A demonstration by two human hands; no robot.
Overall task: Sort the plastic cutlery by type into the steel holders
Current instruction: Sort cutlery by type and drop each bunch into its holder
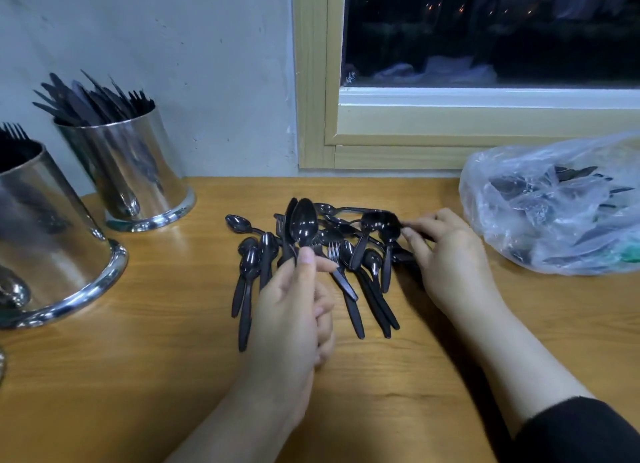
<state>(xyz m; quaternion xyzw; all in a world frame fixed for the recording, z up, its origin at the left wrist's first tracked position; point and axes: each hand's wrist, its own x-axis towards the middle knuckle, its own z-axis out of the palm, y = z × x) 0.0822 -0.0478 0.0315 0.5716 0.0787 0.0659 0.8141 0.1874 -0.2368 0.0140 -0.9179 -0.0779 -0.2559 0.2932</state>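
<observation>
Left hand pinched spoons upright, bowls pointing up-frame; holders stood upper left, nearer it. Right hand fingers curled onto the pile.

There is one view only, from the camera on my head, so no second view shares anything with it. It looks forward and down across the wooden table, wide enough to bend the edges. My left hand and right hand sit close below centre, forearms running out the bottom. The wall and window fill the top.
</observation>
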